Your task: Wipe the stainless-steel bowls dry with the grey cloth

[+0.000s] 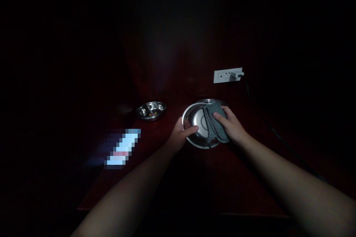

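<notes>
My left hand (180,133) grips the left rim of a shiny steel plate (196,120), thumb laid across its inside. The plate is tilted up toward me above a dark red-brown table (167,177). My right hand (230,126) presses a grey knitted cloth (214,124) against the plate's right half, fingers closed on the cloth. A second steel plate rim (213,101) shows just behind the held plate.
A small steel bowl (151,110) stands on the table to the left. A bright blurred rectangle (122,148) lies at the table's left edge. A white wall socket (226,75) with a plug and dark cable (250,92) is behind. The room is very dark.
</notes>
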The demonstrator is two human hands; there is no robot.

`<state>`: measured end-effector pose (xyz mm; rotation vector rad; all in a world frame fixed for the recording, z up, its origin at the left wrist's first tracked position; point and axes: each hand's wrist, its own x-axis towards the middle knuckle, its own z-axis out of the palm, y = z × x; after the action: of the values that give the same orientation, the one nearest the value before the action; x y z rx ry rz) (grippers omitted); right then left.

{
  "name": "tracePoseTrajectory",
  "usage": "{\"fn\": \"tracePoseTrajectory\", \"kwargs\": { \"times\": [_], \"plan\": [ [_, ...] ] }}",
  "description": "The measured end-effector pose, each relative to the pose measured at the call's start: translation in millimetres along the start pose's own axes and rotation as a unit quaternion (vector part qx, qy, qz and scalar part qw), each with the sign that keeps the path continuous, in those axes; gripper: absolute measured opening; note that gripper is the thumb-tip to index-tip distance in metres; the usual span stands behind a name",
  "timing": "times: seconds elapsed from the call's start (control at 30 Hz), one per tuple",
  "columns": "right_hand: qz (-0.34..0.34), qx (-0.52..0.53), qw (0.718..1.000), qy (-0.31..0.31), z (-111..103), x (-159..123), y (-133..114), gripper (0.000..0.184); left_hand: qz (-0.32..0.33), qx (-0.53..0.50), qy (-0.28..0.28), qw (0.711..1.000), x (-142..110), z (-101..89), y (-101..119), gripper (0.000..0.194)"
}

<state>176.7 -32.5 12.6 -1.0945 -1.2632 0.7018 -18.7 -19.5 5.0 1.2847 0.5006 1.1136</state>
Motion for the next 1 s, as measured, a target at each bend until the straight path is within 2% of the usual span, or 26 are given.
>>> {"fn": "tracePoseTrajectory", "kwargs": {
  "times": [0.1,0.23,0.37,0.47,0.57,0.67,0.8,1.0],
  "plan": [
    [0.002,0.007,1.0,0.011,1,0,-2,0.04,-0.004,-0.06,-0.006,0.998,0,1.1,2,0.054],
    [0.038,0.053,0.997,0.041,4,0,-5,0.042,-0.026,-0.109,0.014,0.994,1,3.9,4,0.05],
    [0.049,0.062,0.994,0.08,6,2,-5,0.046,-0.04,-0.135,0.033,0.989,0,9.2,5,0.042],
    [0.038,0.052,0.992,0.104,5,2,-6,0.046,-0.075,-0.116,0.037,0.99,-5,12.1,3,0.041],
    [0.023,0.055,0.994,0.091,3,2,-8,0.043,-0.085,-0.064,-0.007,0.994,-10,12.7,3,0.057],
    [0.013,0.054,0.996,0.063,2,2,-9,0.04,-0.029,-0.039,-0.042,0.998,-11,11.5,5,0.07],
    [-0.001,0.043,0.999,0.025,3,1,-6,0.038,0.037,-0.033,-0.061,0.997,-7,8.5,7,0.072],
    [-0.009,0.025,1.0,-0.013,0,-1,-2,0.039,0.046,-0.019,-0.048,0.998,-3,4.7,5,0.069]
  ]
}}
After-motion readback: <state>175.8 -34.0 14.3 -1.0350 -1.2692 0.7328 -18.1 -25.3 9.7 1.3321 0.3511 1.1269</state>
